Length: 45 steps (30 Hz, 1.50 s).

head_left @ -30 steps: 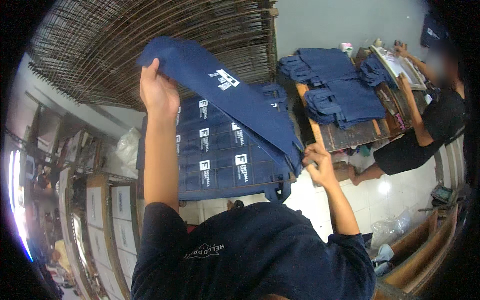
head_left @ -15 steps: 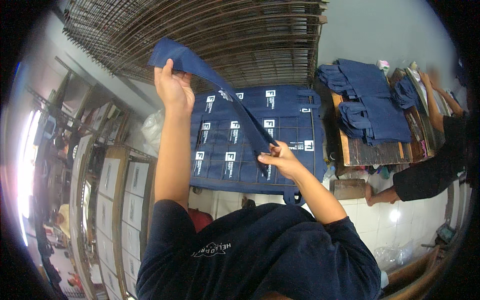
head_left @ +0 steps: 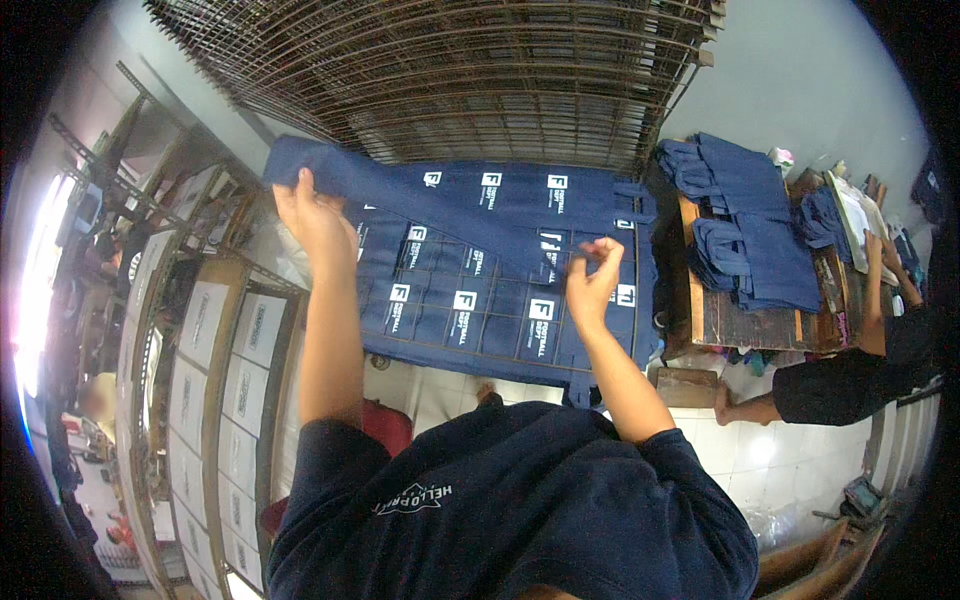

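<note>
My left hand (head_left: 318, 215) is closed on the far left end of a navy cloth bag (head_left: 425, 210) with white print. That bag stretches slantwise across a low wire rack (head_left: 638, 325), where several flat navy bags (head_left: 480, 345) with white prints lie in rows. Its lower right end rests on or just over the printed bags. My right hand (head_left: 597, 278) is raised at that end, over the rack's right side, fingers bent and partly blurred; I cannot make out whether the cloth is between them.
Wire racks (head_left: 500, 85) are stacked or hinged upward beyond the bags. Folded navy bags (head_left: 760, 255) lie on a wooden table (head_left: 735, 322) at the right, where another person (head_left: 850, 390) works. White panels (head_left: 245, 385) line shelving on the left; a red seat (head_left: 385, 428) is near my left elbow.
The bag has come down from a raised, slanted hold and now spreads over the rack. My left hand has moved left and lower; my right hand has moved up and slightly right.
</note>
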Available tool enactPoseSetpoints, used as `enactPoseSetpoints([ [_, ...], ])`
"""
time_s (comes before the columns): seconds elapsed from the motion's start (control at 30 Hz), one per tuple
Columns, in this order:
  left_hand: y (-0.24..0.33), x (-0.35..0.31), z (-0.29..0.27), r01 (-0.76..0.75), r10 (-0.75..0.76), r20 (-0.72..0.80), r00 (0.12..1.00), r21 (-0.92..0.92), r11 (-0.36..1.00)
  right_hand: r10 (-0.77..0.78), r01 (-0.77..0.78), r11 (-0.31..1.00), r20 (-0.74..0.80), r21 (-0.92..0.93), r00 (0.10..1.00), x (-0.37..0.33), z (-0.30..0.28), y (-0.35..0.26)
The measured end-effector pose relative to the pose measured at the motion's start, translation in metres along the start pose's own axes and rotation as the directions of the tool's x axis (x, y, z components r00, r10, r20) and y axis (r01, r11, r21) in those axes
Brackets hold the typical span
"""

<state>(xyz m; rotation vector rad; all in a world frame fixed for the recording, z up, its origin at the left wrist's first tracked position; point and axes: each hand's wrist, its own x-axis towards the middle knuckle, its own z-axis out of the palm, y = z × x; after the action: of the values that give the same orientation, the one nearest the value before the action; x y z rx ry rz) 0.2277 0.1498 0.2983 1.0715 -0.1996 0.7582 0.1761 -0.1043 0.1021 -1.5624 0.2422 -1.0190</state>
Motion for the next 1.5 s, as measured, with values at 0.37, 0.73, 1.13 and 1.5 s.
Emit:
enactPoseSetpoints([
  [0.37,-0.035,0.045,-0.031,0.116,-0.122,-0.063,0.991,-0.087,0.989,0.507,-0.614,0.783,0.676,-0.102,0.534,0.031,-0.016,0.029],
  [0.73,-0.063,0.069,-0.074,0.361,-0.358,0.061,0.932,-0.058,0.931,0.234,0.062,0.858,0.496,-0.51,0.836,-0.066,0.02,0.051],
  [1.13,-0.088,0.028,-0.113,0.599,-0.598,0.059,0.8,-0.159,0.785,0.261,-0.978,-0.183,0.964,0.102,0.052,-0.134,0.089,-0.004],
  [1.5,-0.191,0.06,-0.248,0.876,-0.874,-0.121,0.471,-0.056,0.48,0.793,-0.949,0.246,0.522,0.198,0.315,-0.038,0.161,0.046],
])
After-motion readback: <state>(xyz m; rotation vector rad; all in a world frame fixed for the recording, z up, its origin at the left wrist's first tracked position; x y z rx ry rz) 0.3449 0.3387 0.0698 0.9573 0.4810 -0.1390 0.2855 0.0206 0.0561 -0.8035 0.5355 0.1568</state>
